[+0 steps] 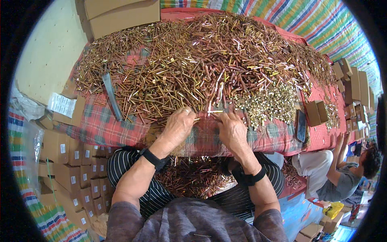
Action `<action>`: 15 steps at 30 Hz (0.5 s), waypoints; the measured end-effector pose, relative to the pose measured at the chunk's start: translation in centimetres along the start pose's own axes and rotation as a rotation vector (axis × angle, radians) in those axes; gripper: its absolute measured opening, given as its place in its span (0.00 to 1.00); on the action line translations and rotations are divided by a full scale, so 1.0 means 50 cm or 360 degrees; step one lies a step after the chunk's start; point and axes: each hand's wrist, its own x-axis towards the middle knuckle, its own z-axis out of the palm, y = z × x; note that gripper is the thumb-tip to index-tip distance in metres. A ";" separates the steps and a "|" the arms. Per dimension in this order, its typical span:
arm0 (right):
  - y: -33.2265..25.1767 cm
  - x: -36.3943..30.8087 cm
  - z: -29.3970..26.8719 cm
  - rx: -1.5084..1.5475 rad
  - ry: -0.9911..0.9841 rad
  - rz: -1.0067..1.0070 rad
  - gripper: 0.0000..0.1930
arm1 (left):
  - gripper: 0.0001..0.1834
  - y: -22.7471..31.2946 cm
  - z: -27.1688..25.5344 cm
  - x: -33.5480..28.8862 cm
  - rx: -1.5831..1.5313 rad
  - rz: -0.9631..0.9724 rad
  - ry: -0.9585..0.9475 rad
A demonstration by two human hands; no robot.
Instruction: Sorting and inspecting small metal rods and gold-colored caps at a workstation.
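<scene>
A wide heap of thin brass-coloured, bolt-like metal rods (173, 76) covers most of the plaid cloth (121, 131) in front of me. My left hand (178, 126) is at the heap's near edge, its fingers curled together; the end of one rod pokes out by the fingertips. A little to the right, my right hand (233, 131) has its thumb and fingers drawn together, and what they pinch is too small to make out. Between the two hands, just beyond the fingertips, lies a shiny rod (216, 111). Beyond my right hand spreads a pile of small pale metal nut-like pieces (270, 105).
A grey metal strip (111, 97) lies on the heap at left. At right are a dark tray-like object (300, 126) and an open cardboard box (316, 113). Stacked cartons (72, 177) stand at lower left. A person (342, 177) sits at far right.
</scene>
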 end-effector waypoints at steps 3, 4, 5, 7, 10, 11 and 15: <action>-0.003 -0.003 -0.007 0.0139 0.0033 0.0030 0.10 | 0.06 0.012 -0.006 0.003 -0.0068 -0.0129 0.0146; -0.003 -0.004 -0.008 0.0137 0.0033 0.0033 0.10 | 0.06 0.019 -0.010 0.007 -0.0070 -0.0127 0.0145; -0.004 -0.004 -0.006 0.0215 0.0010 0.0096 0.09 | 0.07 0.025 -0.015 0.013 -0.0510 -0.0414 0.0197; -0.008 -0.005 -0.004 0.0291 -0.0014 0.0163 0.08 | 0.09 0.024 -0.016 0.018 -0.0952 -0.0699 0.0243; -0.016 -0.008 -0.005 0.0457 -0.0014 0.0137 0.08 | 0.08 0.019 -0.012 0.017 -0.2474 -0.1010 0.0239; -0.016 -0.010 -0.003 0.0589 -0.0045 0.0121 0.09 | 0.08 0.022 -0.012 0.016 -0.2474 -0.1013 0.0239; -0.037 -0.009 -0.012 0.0903 -0.0039 0.0159 0.09 | 0.07 0.027 -0.011 0.014 -0.2707 -0.1003 0.0287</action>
